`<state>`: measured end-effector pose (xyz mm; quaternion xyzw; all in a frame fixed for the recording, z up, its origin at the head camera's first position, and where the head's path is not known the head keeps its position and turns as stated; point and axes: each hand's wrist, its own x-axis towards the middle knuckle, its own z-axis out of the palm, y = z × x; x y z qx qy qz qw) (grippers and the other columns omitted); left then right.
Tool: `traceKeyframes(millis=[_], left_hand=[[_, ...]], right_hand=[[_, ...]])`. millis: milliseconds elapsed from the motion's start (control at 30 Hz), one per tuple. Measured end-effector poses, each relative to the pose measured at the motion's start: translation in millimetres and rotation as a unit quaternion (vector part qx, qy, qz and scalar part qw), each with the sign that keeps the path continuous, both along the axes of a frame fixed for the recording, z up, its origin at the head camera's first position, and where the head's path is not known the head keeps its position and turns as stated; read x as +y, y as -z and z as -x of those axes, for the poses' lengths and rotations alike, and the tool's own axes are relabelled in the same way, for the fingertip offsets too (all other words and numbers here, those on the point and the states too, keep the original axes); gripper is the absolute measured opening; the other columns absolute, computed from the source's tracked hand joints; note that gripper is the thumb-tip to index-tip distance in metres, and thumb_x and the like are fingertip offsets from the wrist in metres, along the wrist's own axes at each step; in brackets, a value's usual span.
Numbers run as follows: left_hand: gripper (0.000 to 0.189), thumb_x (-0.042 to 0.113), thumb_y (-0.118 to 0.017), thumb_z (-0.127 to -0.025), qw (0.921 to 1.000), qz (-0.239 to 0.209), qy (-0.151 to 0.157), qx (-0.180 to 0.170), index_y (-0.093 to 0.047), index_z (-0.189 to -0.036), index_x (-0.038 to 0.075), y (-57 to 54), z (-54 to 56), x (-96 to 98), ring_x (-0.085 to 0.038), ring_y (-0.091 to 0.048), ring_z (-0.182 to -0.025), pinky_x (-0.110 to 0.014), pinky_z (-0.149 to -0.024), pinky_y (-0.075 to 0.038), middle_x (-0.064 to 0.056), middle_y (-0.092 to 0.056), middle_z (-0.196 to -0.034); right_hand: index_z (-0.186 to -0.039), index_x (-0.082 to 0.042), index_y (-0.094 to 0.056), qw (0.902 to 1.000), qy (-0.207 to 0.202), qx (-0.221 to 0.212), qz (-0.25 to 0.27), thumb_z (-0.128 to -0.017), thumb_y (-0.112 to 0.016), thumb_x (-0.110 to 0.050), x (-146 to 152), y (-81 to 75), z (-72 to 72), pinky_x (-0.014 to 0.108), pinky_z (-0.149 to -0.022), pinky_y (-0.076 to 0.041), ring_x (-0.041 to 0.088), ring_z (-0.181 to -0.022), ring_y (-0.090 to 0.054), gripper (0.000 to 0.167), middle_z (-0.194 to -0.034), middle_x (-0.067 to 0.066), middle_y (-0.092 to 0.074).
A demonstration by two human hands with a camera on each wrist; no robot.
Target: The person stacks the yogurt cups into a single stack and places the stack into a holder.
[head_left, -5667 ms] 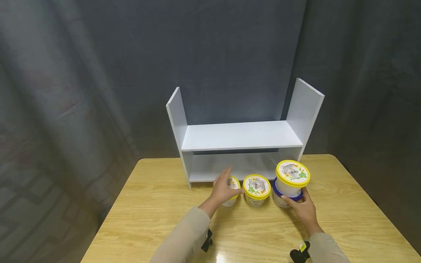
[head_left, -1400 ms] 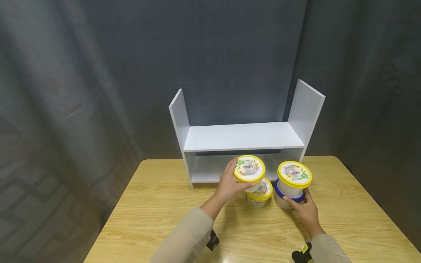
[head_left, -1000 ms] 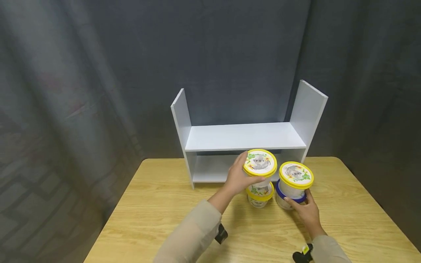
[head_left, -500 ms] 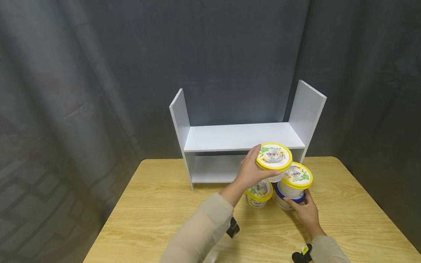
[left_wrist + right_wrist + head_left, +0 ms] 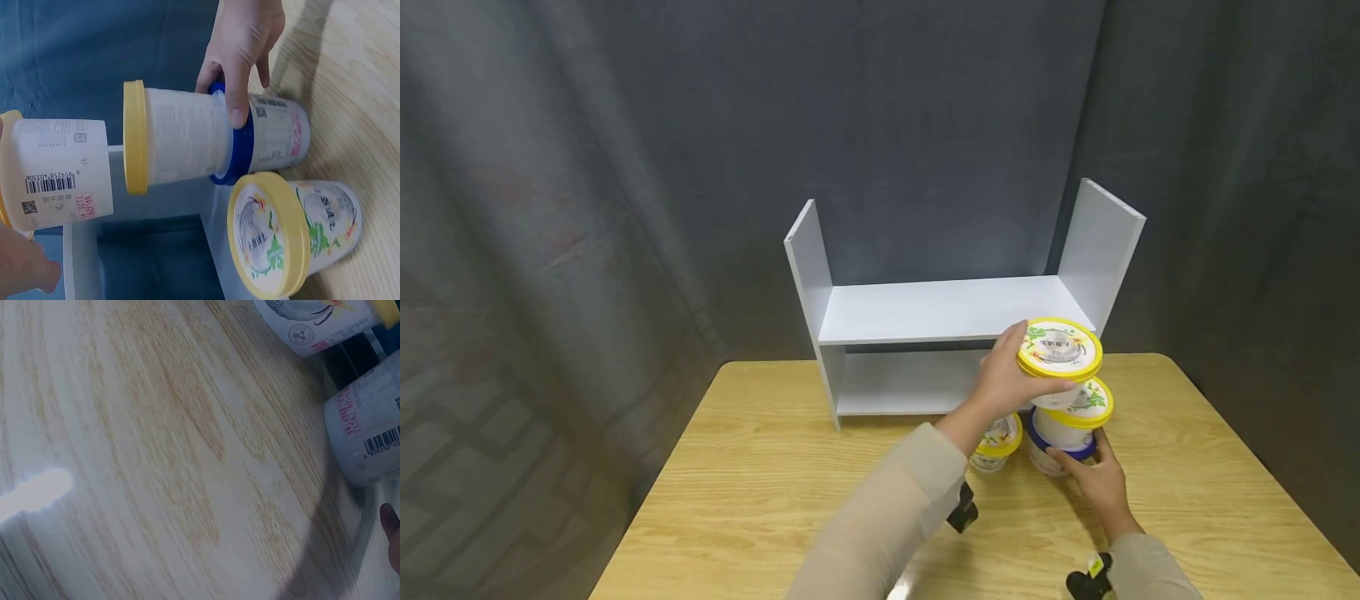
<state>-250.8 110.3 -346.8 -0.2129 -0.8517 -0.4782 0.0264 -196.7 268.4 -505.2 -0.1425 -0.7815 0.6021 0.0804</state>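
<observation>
In the head view my left hand [image 5: 1006, 379] grips a white tub with a yellow lid [image 5: 1060, 348], held upright over a stack of two tubs. The left wrist view shows a narrow gap between the held tub [image 5: 59, 175] and the yellow-lidded upper tub [image 5: 184, 134] of that stack. Below it stands a tub with a blue lid [image 5: 237, 140]. My right hand [image 5: 1101, 483] holds the stack at this blue lid, thumb in front and fingers behind. Another yellow-lidded tub [image 5: 1000, 437] stands just left of the stack, partly hidden behind my left arm.
Behind the tubs stands a white two-level shelf [image 5: 951, 312] with raised side panels. The wooden table [image 5: 745, 467] runs out to both sides. Dark curtains [image 5: 940, 142] hang at the back and sides. A black wrist camera [image 5: 1088, 583] sits at my right cuff.
My left hand took the leftmost yellow-lidded tub, lifted it and carried it right, past the neighbouring tub, to over the stack. My right hand has stayed at the stack.
</observation>
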Motion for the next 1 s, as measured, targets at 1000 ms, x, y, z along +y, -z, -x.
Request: traceKeyframes(millis=[1000], left_hand=[[0.091,0.047,-0.074,-0.058,0.9975,0.068,-0.011,0.017,-0.029,-0.133,0.025,2.8,-3.9,39.9,-0.003,-0.039,-0.109,-0.026,-0.086,-0.033,0.016,-0.035,-0.127]], right_hand=[[-0.139,-0.025,-0.001,0.9999,0.004,0.014,-0.005,-0.074,-0.067,-0.031,-2,0.3,-3.1,0.049,-0.094,-0.027,0.04,-0.119,-0.024,0.093,-0.134,0.025,-0.022]])
